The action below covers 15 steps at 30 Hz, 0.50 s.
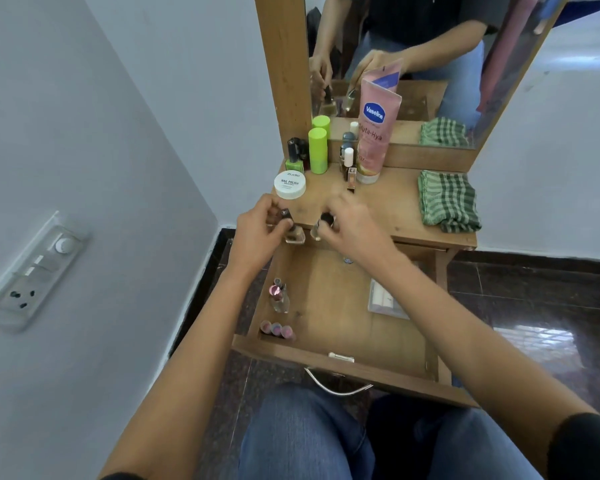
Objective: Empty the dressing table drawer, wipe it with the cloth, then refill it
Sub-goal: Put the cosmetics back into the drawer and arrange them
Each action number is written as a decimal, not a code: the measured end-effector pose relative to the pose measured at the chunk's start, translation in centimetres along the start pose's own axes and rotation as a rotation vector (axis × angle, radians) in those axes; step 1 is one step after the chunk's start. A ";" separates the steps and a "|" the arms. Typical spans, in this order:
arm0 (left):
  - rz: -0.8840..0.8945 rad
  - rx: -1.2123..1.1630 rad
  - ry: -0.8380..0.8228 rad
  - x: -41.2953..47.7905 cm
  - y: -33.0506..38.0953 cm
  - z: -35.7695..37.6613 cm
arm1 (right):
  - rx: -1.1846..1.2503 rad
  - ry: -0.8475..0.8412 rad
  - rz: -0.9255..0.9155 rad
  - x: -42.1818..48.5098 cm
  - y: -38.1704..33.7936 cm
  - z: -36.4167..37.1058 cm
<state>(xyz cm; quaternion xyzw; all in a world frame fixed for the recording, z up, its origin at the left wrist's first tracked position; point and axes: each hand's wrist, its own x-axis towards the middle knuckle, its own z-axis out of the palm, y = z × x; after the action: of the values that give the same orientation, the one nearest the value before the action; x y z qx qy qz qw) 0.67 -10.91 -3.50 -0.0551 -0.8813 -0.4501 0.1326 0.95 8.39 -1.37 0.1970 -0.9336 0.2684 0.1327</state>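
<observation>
Head view: left hand (257, 225) pinches a polish bottle (294, 235) by its cap, right hand (352, 226) a second bottle (316, 232), fingers curled, at the tabletop (378, 206) near edge. Open drawer (291, 351) (partly full) below; cloth (447, 202) right. Risk: set on the lip, either bottle tips back in.

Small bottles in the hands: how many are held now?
2. One small bottle in the left hand, another small bottle in the right hand, both over the back of the drawer. Palms could hide more.
</observation>
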 end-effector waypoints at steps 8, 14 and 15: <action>-0.096 0.197 -0.144 -2.8 -2.5 1.7 | 0.007 -0.252 0.199 -3.3 0.9 6.7; -0.148 0.228 -0.109 -2.4 -3.5 2.8 | 0.101 -0.199 0.257 -3.4 1.9 9.7; -0.151 0.234 -0.104 -2.3 -3.6 3.0 | 0.136 -0.180 0.269 -3.3 1.9 10.0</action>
<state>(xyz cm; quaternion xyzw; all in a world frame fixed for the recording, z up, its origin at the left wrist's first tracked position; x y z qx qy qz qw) 1.55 -10.59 -8.65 0.0039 -0.9351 -0.3495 0.0580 1.63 5.36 -11.61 0.1020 -0.9392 0.3278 -0.0020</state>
